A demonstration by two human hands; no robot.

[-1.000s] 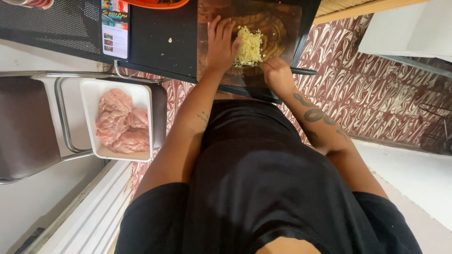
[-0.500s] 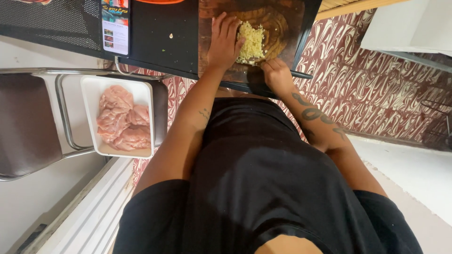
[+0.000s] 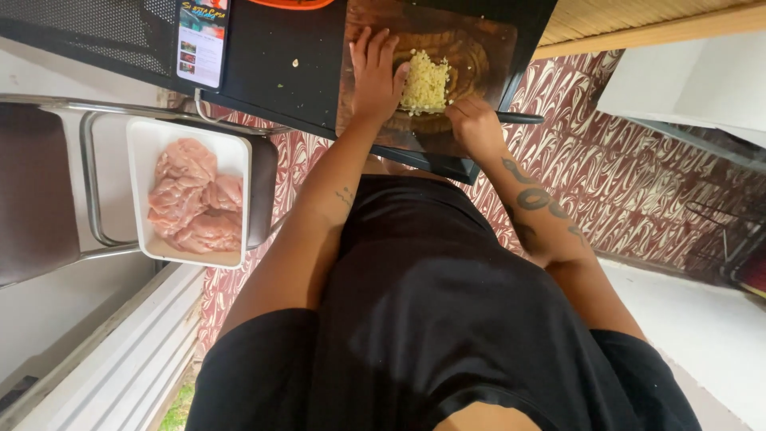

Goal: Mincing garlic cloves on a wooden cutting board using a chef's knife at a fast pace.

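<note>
Your right hand (image 3: 472,126) is closed around a knife handle (image 3: 519,118) whose long axis runs sideways, with the pile of chopped garlic (image 3: 424,82) just ahead of it on the board (image 3: 487,48), your flat, empty left hand (image 3: 375,76) touching the pile's far side.

The picture is bright, with soft daylight all over. The white tray (image 3: 144,191) and the pale floor at the bottom right look very bright, almost washed out. The black table (image 3: 263,72) and the black shirt (image 3: 431,319) are dark and hide small details. Shadows are soft. The yellow pile (image 3: 425,81) looks a little fuzzy. Straight lines bend near the edges.
</note>
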